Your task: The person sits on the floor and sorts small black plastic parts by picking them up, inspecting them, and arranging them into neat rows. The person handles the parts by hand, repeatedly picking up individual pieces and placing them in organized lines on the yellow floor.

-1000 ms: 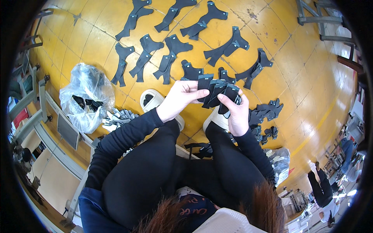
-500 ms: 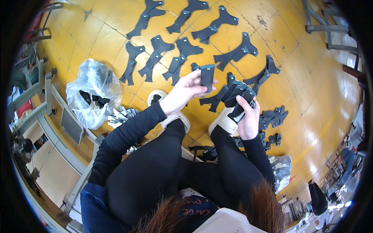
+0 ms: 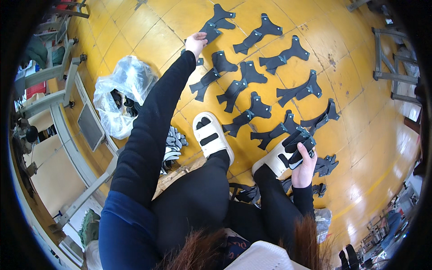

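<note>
My left hand [image 3: 196, 43] reaches far out over the floor, its fingers closed at the edge of a black fabric strip [image 3: 210, 31]. That strip lies against a black forked fabric piece [image 3: 221, 17] on the floor. Close to my right knee, my right hand [image 3: 305, 167] grips a small stack of black fabric strips [image 3: 300, 143], with the thumb pressed on top. Several more forked pieces, such as this black fabric piece [image 3: 254, 72], are spread in rows, each with a strip across its narrow part.
A clear plastic bag [image 3: 123, 92] with dark items stands at the left, beside a metal frame [image 3: 67, 135]. Grey-and-white pieces [image 3: 174, 144] lie by my left sandal [image 3: 211, 135]. Black bundles [image 3: 325, 165] sit right of my right hand. The floor [image 3: 346, 81] is yellow tile.
My left hand has moved from near the stack, forward and left, carrying a strip to a forked piece on the floor. My right hand still holds the stack, lower and further right in view.
</note>
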`<state>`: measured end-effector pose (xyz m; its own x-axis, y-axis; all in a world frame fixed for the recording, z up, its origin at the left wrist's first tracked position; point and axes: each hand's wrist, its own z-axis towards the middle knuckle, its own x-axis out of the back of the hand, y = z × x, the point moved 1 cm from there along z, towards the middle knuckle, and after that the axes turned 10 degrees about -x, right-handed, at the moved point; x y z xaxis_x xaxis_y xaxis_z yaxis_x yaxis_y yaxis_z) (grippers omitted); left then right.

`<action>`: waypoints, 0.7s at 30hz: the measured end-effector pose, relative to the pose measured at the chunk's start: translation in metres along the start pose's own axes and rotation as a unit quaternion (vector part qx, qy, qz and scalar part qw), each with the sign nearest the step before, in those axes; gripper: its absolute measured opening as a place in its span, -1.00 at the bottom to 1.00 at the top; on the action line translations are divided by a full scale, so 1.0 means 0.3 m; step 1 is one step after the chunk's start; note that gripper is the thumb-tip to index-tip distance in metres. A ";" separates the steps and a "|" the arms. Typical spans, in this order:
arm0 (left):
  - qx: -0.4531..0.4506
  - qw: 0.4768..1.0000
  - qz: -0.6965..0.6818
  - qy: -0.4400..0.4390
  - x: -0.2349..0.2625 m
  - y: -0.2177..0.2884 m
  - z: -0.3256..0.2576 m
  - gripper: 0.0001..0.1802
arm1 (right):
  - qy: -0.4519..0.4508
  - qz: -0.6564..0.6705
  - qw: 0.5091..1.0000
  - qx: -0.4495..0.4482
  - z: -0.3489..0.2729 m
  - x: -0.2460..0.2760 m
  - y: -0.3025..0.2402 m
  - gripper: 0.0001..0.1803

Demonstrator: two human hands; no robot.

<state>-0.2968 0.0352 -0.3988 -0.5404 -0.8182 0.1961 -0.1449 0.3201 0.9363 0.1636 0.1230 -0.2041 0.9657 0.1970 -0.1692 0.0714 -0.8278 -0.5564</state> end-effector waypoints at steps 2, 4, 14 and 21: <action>-0.007 1.000 -0.011 0.019 0.014 -0.008 0.043 -0.60 | -0.011 -0.002 1.000 -0.004 -0.011 -0.011 -0.011 -0.85; -0.008 0.999 -0.029 0.017 0.004 -0.008 0.068 -0.56 | -0.008 -0.010 1.000 -0.003 -0.022 -0.015 -0.021 -0.84; -0.084 0.974 0.210 -0.008 0.045 -0.043 0.112 -0.48 | -0.016 -0.025 1.000 -0.003 -0.021 -0.032 -0.011 -0.85; -0.174 0.840 0.499 -0.125 -0.013 -0.022 -0.016 -0.37 | -0.015 -0.010 1.000 0.002 -0.011 -0.023 -0.005 -0.85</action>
<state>-0.2898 0.0341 -0.4044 -0.4121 -0.0863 0.9071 0.7109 0.5923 0.3792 0.1576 0.1211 -0.1996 0.9560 0.2290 -0.1834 0.0889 -0.8218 -0.5628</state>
